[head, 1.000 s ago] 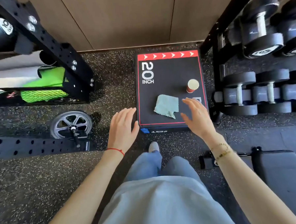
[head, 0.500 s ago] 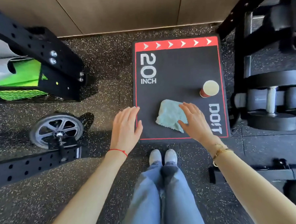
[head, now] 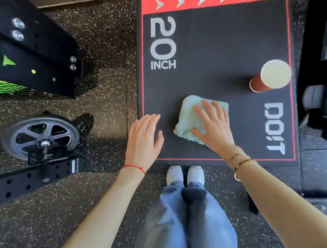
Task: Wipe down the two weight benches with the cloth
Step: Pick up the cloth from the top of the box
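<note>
- Both hands reach forward and down over the near edge of a black plyo box point(head: 230, 44) that stands on the speckled rubber floor point(head: 107, 41).
- Right hand point(head: 214, 128) lies flat, palm down, fingers spread, on the cloth point(head: 187, 120); it presses on the fabric without closing around it.
- Left hand point(head: 143, 138) is released and holds nothing, its fingers straight and together, hovering at the box's near left corner, just beside the cloth but apart from it.
- Folded, pale blue-green, the cloth rests on the box top, near its front edge and a little left of the middle.
- Roughly square, it sits turned on the box: one corner points near and left, and its slightly longer run goes from that corner toward far and right, under the right hand.
- White lettering on the far left of the box top reads "20 INCH".
- Along the right side, turned sideways, more white lettering reads "DO!T".
- A red band of pale arrowheads crosses the far edge, the arrows pointing right, and a thin red line frames the top.
- A red paper cup point(head: 270, 78) with a pale inside stands upright on the box, far and right of the cloth, well apart from it.
- White shoes point(head: 184, 175) and blue jeans show just near the box.
</note>
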Tool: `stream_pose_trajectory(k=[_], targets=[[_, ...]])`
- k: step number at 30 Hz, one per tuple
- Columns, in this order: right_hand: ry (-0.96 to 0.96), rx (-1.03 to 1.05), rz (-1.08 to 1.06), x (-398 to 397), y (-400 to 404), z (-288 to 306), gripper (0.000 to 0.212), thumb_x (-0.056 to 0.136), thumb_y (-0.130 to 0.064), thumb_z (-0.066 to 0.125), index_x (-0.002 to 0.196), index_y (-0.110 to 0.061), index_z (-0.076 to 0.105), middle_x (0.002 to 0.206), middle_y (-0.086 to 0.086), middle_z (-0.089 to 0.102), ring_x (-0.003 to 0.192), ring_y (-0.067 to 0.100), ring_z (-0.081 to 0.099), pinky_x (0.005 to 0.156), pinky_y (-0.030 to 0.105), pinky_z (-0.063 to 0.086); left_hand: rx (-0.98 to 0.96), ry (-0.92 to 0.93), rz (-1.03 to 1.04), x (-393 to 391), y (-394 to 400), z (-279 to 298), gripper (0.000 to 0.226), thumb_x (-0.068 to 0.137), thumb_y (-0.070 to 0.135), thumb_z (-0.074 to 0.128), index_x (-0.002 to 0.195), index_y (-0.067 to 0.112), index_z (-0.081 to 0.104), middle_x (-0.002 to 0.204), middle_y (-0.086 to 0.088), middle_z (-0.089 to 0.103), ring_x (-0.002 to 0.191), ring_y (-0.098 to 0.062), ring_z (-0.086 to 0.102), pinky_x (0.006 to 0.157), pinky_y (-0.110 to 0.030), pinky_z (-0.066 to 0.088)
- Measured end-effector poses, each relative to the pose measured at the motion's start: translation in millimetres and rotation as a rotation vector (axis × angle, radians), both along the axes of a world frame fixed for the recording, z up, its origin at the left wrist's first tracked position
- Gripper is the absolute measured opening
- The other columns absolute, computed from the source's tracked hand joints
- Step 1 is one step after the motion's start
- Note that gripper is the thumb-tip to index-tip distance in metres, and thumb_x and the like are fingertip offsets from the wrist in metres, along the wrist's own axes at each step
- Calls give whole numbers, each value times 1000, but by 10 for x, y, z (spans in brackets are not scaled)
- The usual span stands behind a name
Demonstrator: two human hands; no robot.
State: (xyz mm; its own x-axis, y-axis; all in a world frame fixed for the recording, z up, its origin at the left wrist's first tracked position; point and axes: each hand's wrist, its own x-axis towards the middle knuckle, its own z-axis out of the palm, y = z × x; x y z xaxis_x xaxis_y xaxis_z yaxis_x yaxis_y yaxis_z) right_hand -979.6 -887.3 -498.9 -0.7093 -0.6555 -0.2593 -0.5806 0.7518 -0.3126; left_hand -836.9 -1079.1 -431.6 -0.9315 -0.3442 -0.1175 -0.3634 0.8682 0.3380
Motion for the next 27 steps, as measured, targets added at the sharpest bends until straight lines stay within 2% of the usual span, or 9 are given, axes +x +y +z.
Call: stream_pose_trajectory(k=[2, 5, 8, 11, 17, 27], targets=[[61, -21, -3, -6, 15, -30, 67, 80, -47, 63, 140, -28, 40, 145, 5, 39, 131, 36, 34, 106, 50, 28, -2, -4, -7, -8, -1, -49, 44, 93, 25, 48, 136, 11, 51, 137, -4, 55, 131, -22, 46, 113, -37, 31], [101, -66, 19, 16, 38, 3, 56, 79, -30, 69, 130, -24, 49, 126, 5, 50, 107, 32, 45, 88, 43, 39, 2, -2, -6, -11, 16, -26, 44, 93, 24, 49, 136, 11, 51, 137, -4, 55, 131, -22, 46, 113, -37, 30], [-1, -115, -53, 72, 68, 142, 49, 78, -15, 67, 124, -19, 51, 114, 8, 52, 91, 30, 47, 80, 43, 47, 8, 6, -19, -19, 63, 115, 44, 93, 23, 50, 135, 11, 52, 136, -4, 56, 130, -23, 47, 112, -40, 32], [-72, -155, -189, 185, 180, 404, 46, 81, -16, 66, 124, -18, 50, 110, 8, 52, 89, 29, 48, 79, 41, 49, 24, 8, -55, -36, 144, 368, 43, 93, 22, 51, 134, 11, 52, 135, -3, 56, 130, -22, 47, 111, -42, 34], [-55, -270, -430, 396, 596, 1258, 49, 84, -23, 64, 130, -24, 47, 109, 4, 50, 95, 26, 48, 84, 36, 43, 49, 16, -175, -139, 413, 1106, 43, 93, 23, 51, 134, 12, 53, 136, -2, 55, 131, -21, 46, 112, -44, 33], [156, -378, -763, 995, 1650, 2698, 55, 81, -20, 69, 132, -21, 49, 109, 6, 51, 96, 30, 51, 85, 42, 44, 75, 118, -518, -220, 1168, 2285, 42, 92, 26, 47, 131, 13, 57, 134, -1, 58, 130, -19, 48, 115, -38, 27]])
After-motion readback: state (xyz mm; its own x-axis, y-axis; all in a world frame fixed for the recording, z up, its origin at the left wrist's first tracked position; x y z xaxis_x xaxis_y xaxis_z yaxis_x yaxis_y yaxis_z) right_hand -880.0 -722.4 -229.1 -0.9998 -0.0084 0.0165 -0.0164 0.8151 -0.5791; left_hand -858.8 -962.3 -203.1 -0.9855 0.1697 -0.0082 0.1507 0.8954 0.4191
